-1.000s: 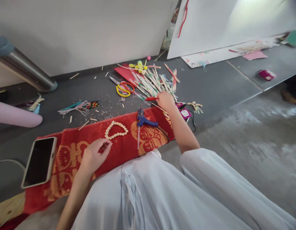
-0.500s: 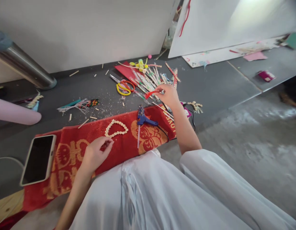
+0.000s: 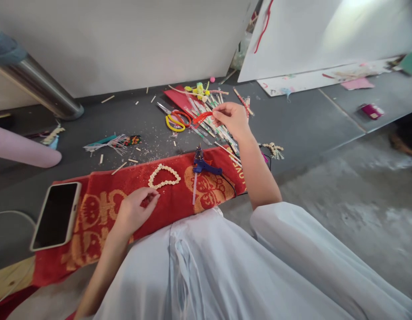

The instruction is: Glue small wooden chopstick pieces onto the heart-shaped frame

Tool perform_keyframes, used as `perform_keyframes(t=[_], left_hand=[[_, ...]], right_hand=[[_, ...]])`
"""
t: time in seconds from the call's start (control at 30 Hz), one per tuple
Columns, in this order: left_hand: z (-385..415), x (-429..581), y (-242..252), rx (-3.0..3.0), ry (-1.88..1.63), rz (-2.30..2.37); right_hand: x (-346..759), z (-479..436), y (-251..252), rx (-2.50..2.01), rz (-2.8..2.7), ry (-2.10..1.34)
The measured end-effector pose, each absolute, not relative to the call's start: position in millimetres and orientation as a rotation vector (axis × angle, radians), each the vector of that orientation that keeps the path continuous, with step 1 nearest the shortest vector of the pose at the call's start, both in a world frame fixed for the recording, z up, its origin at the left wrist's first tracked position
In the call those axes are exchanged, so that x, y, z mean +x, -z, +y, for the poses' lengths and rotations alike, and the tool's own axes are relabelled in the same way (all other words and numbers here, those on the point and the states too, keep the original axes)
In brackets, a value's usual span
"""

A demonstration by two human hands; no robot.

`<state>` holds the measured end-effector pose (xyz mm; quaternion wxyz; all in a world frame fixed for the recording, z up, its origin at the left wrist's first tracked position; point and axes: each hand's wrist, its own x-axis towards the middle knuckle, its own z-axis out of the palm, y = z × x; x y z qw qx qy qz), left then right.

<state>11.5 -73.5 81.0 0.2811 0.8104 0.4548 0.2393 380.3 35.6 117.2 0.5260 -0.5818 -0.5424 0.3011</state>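
Between the fingertips of my right hand is a bundle of thin red strands, held above a pile of wrapped sticks. My left hand hovers over the red towel, its thumb and forefinger curled together; whether something small is pinched there I cannot make out. Just beyond its fingers a pale, roughly heart-shaped ring of small pieces lies on the towel. To the right of the ring sits a blue glue gun with a clear stick in its rear end.
Scissors with orange and yellow handles lie left of the sticks. A phone rests on the towel's left end. A teal item with pale strands and scattered wooden bits are on the grey table. A metal post stands at left.
My right hand has lifted slightly up and left with the red strands, which now show more fully beside the scissors. My left hand has stayed nearly still.
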Motion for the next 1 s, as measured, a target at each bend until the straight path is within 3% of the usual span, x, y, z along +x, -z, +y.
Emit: perform_keyframes(t=[0.7, 1.0], left_hand=[[-77.9, 3.6, -83.3, 2.041, -0.634, 1.326], [-1.7, 80.6, -102.1, 2.259, -0.583, 1.365]], right_hand=[[336.5, 51.4, -128.5, -1.319, -1.568, -0.86], [304.5, 37.5, -112.2, -1.232, -1.732, -0.887]])
